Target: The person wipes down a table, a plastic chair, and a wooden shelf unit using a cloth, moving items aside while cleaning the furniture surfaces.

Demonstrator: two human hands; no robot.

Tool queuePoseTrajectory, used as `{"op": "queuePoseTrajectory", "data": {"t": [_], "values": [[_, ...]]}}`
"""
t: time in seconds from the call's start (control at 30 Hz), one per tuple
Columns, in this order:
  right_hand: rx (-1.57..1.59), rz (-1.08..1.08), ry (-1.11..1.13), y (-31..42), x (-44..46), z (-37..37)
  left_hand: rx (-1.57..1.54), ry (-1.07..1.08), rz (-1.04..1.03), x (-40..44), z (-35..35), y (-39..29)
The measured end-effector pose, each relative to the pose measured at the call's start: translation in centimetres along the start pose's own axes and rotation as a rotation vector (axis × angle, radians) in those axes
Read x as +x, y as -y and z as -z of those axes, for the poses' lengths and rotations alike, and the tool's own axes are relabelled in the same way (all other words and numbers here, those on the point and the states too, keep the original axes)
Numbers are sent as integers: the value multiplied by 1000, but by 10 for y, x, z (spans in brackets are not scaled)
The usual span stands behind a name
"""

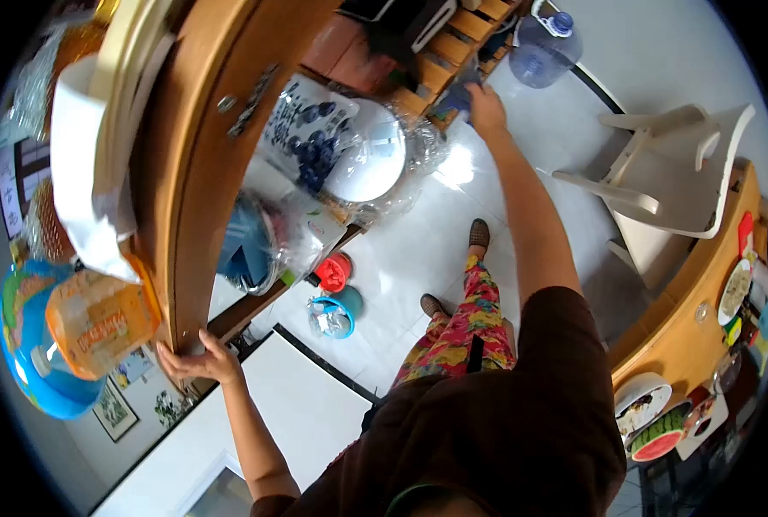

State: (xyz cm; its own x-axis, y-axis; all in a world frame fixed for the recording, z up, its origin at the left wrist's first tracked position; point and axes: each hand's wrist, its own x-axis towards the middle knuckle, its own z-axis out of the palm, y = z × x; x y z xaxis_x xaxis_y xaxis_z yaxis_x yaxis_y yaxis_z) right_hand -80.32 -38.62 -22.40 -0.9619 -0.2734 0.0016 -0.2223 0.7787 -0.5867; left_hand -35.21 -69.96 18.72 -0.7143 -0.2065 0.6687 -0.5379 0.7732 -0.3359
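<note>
My right hand [486, 108] reaches forward, with its fingers closed around a blue-grey cloth [455, 99], partly blurred, beside a slatted wooden rack [449, 56]. At the left, my left hand [199, 360] grips the lower end of a wooden cabinet panel [196, 164], which bears a metal handle [255, 99]. Between my arms, a white bowl-like dish [368, 151] and a blue-patterned white item [302, 129] lie in clear plastic wrap. An orange package [104, 319] and a globe [26, 345] are close to my left hand.
A red container [334, 271] and a blue bucket [348, 312] stand on the tiled floor near my feet. To the right are a white chair [660, 172] and a wooden table [660, 336] with dishes and cut watermelon [660, 439]. A large water jug [546, 52] stands at the wall.
</note>
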Motion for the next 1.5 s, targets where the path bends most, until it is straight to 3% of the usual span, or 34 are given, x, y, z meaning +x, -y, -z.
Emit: {"op": "queuePoseTrajectory", "data": {"t": [0.13, 0.23, 0.3, 0.37, 0.5, 0.7, 0.83, 0.9, 0.97, 1.0, 1.1, 1.13, 1.2, 1.37, 1.5], "values": [[17, -146, 155, -34, -92, -3, -58, -24, 23, 1, -2, -4], [99, -160, 192, -20, -178, 23, -136, -96, 23, 4, -5, -6], [141, -181, 248, 15, -233, 51, -31, -66, 18, 7, 0, -7], [262, -26, 235, 46, -285, 63, -54, -88, 48, 6, 1, -6], [629, 181, 421, 202, -336, 146, -197, -87, 92, 5, 6, -5], [674, 860, -4, 405, -356, 215, -478, 12, 146, -17, 54, 16], [446, 1138, -258, 515, -352, 216, -559, -23, 261, -99, 87, 65], [281, 1154, -353, 560, -345, 188, -505, 69, 306, -156, 97, 98], [165, 1108, -289, 582, -340, 142, -495, 181, 346, -222, 115, 133], [161, 1119, -392, 590, -341, 133, -483, 200, 380, -251, 128, 149], [202, 1248, -349, 609, -365, 123, -498, 244, 603, -362, 152, 188], [104, 1261, -202, 625, -383, 137, -453, 291, 668, -396, 161, 195], [82, 1329, -144, 647, -396, 127, -363, 379, 778, -454, 178, 204], [-185, 1275, -179, 682, -416, 112, -461, 348, 948, -506, 184, 199], [-70, 1356, -313, 674, -424, 111, -544, 297, 999, -494, 171, 195]]}}
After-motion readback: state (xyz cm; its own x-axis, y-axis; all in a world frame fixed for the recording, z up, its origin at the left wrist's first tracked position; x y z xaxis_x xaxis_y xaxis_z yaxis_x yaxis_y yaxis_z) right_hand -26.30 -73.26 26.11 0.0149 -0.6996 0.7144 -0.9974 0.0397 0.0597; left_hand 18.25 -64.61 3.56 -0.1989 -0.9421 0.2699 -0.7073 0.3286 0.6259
